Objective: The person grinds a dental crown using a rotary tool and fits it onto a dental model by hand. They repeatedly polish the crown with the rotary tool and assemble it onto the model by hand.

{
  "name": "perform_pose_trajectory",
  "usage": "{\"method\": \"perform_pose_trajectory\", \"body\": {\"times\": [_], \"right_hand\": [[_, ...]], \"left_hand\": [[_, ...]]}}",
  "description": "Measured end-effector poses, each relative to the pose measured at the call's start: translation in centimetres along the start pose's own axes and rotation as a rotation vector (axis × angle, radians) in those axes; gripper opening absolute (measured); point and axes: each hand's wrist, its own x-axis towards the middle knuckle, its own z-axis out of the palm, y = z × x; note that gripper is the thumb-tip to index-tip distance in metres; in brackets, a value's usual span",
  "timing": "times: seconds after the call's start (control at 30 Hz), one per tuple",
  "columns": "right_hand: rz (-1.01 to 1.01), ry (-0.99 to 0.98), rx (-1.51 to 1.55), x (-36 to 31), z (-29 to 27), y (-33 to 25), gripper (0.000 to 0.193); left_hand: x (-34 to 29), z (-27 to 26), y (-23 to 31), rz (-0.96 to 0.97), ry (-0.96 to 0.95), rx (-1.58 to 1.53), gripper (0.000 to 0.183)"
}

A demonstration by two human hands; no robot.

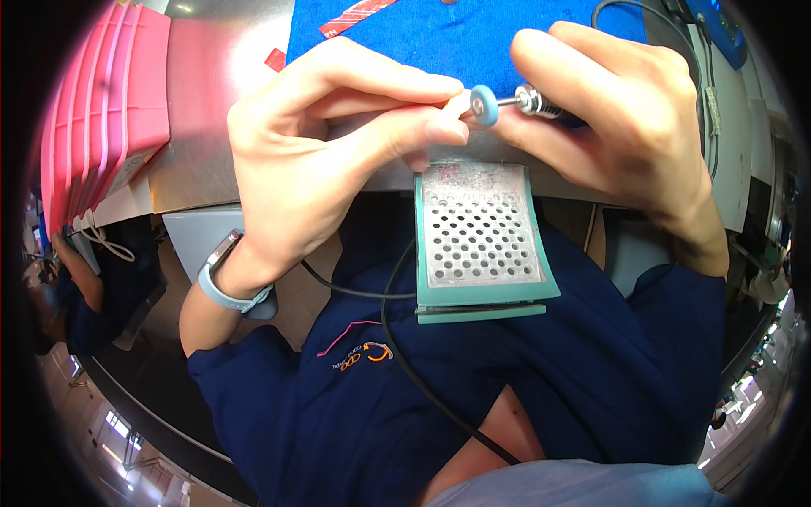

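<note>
Your left grip (300,160) is closed to a pinch, thumb and fingertips around a small pale piece (457,105). Your right grip (629,110) is curled around a handpiece (532,100), its metal nose and thin shaft pointing left out of your fingers. At the shaft's end, between your two grips, sits a blue disc (484,106); it overlaps the piece from this angle, and you cannot tell for sure whether the two touch.

Beyond your grips, a blue cloth (448,51) lies on the metal worktop (203,84), with a red strip (359,14) on it past your left grip. Just below the gap between your grips is a perforated plate (473,184) in a green frame (490,295), jutting from the worktop's edge toward you. Pink bins (101,110) stand well to the left of your left grip, and a co-worker's arm (83,275) shows below them. A blue device (720,32) sits beyond your right grip, at the far right.

The piece lies at your left fingertips, just left of the disc and above the plate's far end.
</note>
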Motion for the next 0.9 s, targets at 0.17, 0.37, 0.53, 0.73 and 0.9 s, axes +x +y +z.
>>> {"method": "perform_pose_trajectory", "body": {"times": [0.17,0.37,0.53,0.73,0.9], "right_hand": [[0.011,-0.012,0.033,-0.2,0.1,-0.2,0.035],[0.022,-0.082,0.028,-0.1,-0.1,-0.4,0.031],[0.212,0.002,0.139,0.4,0.6,0.3,0.022],[0.187,-0.01,-0.081,0.5,1.7,4.3,0.02],[0.058,0.186,-0.069,2.3,1.8,2.3,0.02]], "left_hand": [[0.0,0.1,0.1,-0.015,0.002,-0.004,0.017],[0.0,0.0,0.2,-0.03,-0.002,-0.013,0.017],[-0.1,-0.4,0.1,0.092,0.075,0.101,0.021],[1.4,-0.6,0.9,0.069,0.353,0.198,0.034],[2.0,-1.2,2.3,-0.04,0.454,0.17,0.025]]}}
